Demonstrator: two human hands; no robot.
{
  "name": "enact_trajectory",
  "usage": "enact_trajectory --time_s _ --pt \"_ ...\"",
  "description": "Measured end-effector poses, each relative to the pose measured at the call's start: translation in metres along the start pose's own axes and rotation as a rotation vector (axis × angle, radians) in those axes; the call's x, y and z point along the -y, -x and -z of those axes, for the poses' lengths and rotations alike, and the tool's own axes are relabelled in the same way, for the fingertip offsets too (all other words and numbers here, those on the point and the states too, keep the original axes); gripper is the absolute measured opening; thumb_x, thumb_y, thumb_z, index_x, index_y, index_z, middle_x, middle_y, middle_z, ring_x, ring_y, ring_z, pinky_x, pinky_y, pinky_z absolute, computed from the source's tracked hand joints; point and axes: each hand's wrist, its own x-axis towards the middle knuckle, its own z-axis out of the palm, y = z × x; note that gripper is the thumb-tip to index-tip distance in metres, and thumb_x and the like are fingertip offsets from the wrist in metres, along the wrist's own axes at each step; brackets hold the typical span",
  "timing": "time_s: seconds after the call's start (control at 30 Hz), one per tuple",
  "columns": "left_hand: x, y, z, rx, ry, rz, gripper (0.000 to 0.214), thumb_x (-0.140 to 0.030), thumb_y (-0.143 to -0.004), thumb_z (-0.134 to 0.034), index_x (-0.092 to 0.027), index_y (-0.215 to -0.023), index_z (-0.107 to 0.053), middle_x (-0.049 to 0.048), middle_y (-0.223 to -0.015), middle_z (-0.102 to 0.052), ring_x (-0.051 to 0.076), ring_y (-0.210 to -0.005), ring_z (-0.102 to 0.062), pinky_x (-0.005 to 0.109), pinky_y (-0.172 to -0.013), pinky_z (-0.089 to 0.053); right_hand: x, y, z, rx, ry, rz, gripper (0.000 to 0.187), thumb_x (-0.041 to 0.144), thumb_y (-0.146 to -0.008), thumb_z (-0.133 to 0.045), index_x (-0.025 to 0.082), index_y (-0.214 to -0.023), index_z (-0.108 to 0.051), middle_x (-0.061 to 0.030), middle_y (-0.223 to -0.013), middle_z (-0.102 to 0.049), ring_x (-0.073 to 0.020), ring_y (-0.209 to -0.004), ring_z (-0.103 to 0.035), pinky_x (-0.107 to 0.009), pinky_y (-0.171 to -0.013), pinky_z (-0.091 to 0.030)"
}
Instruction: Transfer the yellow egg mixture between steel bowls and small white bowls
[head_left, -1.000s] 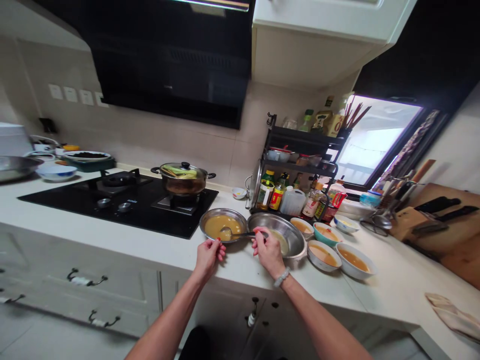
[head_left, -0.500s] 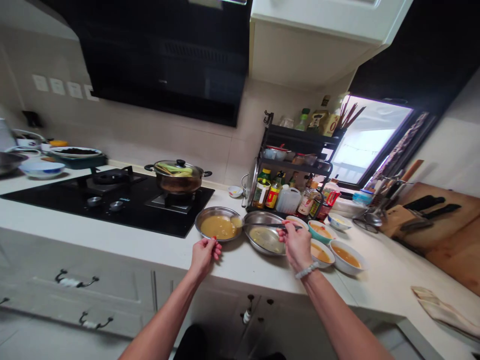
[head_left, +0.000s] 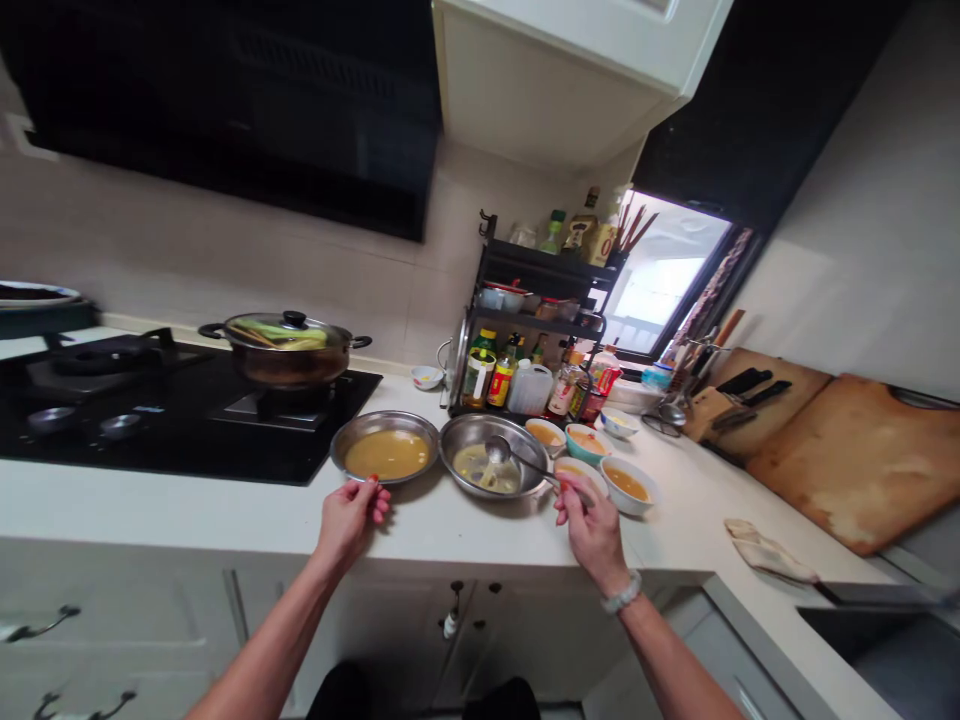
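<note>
My right hand (head_left: 589, 520) grips the handle of a ladle (head_left: 525, 463). Its round head is tilted over the right metal bowl (head_left: 452, 462), and pale liquid shows beneath it, with a shallow layer of cloudy liquid in that bowl. My left hand (head_left: 354, 515) is closed at the near rim of the left metal bowl (head_left: 341, 468), the thumb on the edge. Yellowish-brown liquid (head_left: 386, 455) with a few pale bits fills much of this bowl. Beside my right hand are several small bowls of orange-brown liquid, among them a white bowl (head_left: 634, 505) and a green-edged bowl (head_left: 587, 447).
A lidded pot (head_left: 289, 365) stands on the black stove (head_left: 180, 445) to the left. Behind the bowls is a black rack (head_left: 540, 265) with bottles. At right are a knife block (head_left: 709, 412), a cutting board (head_left: 855, 460) and a folded cloth (head_left: 765, 552).
The ladle has moved right, from the left metal bowl to over the right one, and its head now tips there. My left hand stays at the left bowl's rim. The view has turned right.
</note>
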Motion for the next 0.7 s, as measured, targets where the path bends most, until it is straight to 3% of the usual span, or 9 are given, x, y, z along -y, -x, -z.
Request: enact_trajectory --time_s 0.07,0.13,0.27,0.37,0.53,0.7 --pt "-0.001 0.001 0.000 -0.017 -0.013 0.004 0.022 -0.029 -0.062 -0.073 -0.012 -0.064 -0.059 0.0050 -0.055 -0.065 0.009 -0.042 -0.052 0.020 -0.037 -0.039 0.002 0.008 0.014 0.017 0.045 0.062 0.020 0.033 -0.084 -0.057 0.022 -0.094 -0.070 -0.0036 -0.075 -0.064 -0.0147 -0.053 -0.058 -0.028 -0.047 -0.051" --pt "-0.004 0.002 -0.001 -0.021 -0.040 0.005 0.022 -0.029 -0.063 -0.072 -0.012 -0.064 -0.059 0.0056 -0.055 -0.065 0.010 -0.042 -0.053 0.020 -0.038 -0.040 0.004 0.011 0.032 -0.057 0.079 0.069 0.020 0.034 -0.084 -0.057 0.023 -0.095 -0.070 -0.0043 -0.077 -0.064 -0.0161 -0.056 -0.059 -0.028 -0.046 -0.052" --pt "-0.007 0.004 -0.003 -0.041 -0.068 0.018 0.020 -0.027 -0.063 -0.071 -0.012 -0.065 -0.059 0.0058 -0.056 -0.064 0.010 -0.043 -0.054 0.020 -0.038 -0.041 0.003 0.010 0.071 -0.265 0.212 0.005 0.022 0.039 -0.084 -0.056 0.022 -0.093 -0.067 -0.0012 -0.067 -0.062 -0.0150 -0.049 -0.057 -0.027 -0.045 -0.051" --pt "-0.008 0.003 -0.003 -0.049 -0.056 0.045 0.016 -0.024 -0.065 -0.069 -0.012 -0.066 -0.059 0.0058 -0.057 -0.065 0.010 -0.044 -0.054 0.020 -0.038 -0.042 -0.003 0.011 0.091 -0.267 0.331 -0.028 0.026 0.043 -0.084 -0.054 0.020 -0.090 -0.066 0.0000 -0.061 -0.061 -0.0137 -0.044 -0.056 -0.026 -0.043 -0.049" --pt "-0.004 0.000 0.000 -0.065 -0.022 0.067 0.014 -0.020 -0.066 -0.071 -0.012 -0.066 -0.059 0.0054 -0.056 -0.066 0.010 -0.044 -0.055 0.018 -0.039 -0.043 -0.021 0.015 0.098 -0.237 0.316 -0.149 0.034 0.049 -0.082 -0.053 0.018 -0.090 -0.064 0.0018 -0.054 -0.059 -0.0134 -0.039 -0.055 -0.024 -0.039 -0.047" --pt "-0.005 0.001 0.001 -0.060 -0.002 0.088 0.012 -0.019 -0.067 -0.070 -0.012 -0.067 -0.060 0.0059 -0.057 -0.067 0.010 -0.045 -0.056 0.017 -0.039 -0.043 -0.038 0.006 0.103 -0.409 0.103 -0.331 0.038 0.053 -0.075 -0.060 0.017 -0.084 -0.061 0.0028 -0.047 -0.057 -0.0132 -0.035 -0.051 -0.023 -0.034 -0.043"
